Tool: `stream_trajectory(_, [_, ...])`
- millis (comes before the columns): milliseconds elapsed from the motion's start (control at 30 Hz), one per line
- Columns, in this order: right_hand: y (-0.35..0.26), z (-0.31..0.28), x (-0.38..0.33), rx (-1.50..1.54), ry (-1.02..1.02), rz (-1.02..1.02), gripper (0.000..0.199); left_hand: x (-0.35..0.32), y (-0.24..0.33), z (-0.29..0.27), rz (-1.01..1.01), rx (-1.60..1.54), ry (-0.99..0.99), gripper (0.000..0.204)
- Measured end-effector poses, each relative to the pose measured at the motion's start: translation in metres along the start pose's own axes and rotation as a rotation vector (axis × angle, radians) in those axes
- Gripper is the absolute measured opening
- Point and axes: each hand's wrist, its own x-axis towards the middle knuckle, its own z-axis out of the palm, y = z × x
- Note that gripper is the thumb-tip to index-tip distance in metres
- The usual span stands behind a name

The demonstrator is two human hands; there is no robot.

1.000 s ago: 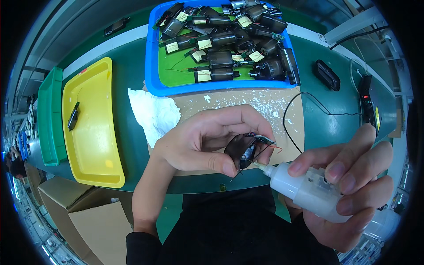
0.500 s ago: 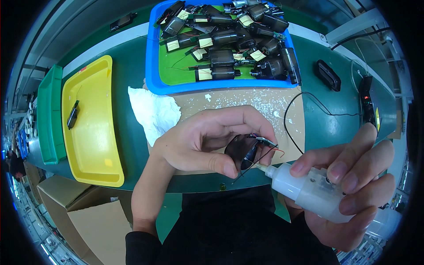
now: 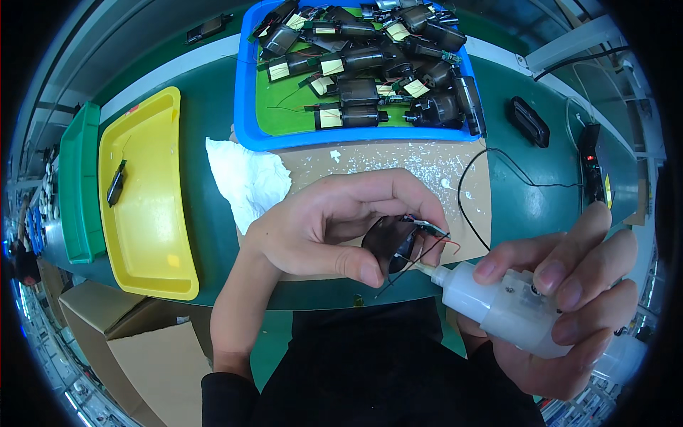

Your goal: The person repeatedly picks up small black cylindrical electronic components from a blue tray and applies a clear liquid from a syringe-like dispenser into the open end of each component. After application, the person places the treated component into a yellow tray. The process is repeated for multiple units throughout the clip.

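Above the near edge of the bench (image 3: 215, 220), the left hand (image 3: 313, 228) clasped a smoky, curved housing (image 3: 384, 238), its wired end facing right. The right hand (image 3: 569, 313) clamped a translucent white bottle (image 3: 471, 290), its long axis slanting toward the bench's left edge, tapered nozzle (image 3: 438, 275) beside thin wires (image 3: 420, 259).

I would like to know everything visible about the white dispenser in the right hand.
The white dispenser looks like cloudy plastic, cylindrical, stepping down to a slim pale nozzle. A translucent block with screws sits on it. It tilts, nozzle toward the picture's upper left, in the right hand's grip, which hides much of it. The nozzle is close to the dark part in the left hand; contact is unclear.
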Motion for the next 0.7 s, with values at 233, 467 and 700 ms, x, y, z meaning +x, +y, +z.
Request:
stream_trajectory(233, [0.006,0.000,0.000,0.044,0.043,-0.081,0.027,0.001,0.000,0.000,0.009,0.024,-0.003,0.044])
stream_trajectory(467, [0.017,0.009,0.003,0.165,0.102,-0.189,0.028,-0.003,0.004,-0.001,-0.010,0.009,0.009,0.046])
stream_trajectory(700, [0.025,-0.007,0.003,0.158,0.271,-0.168,0.030,-0.033,0.075,0.009,0.006,1.231,0.435,0.043])
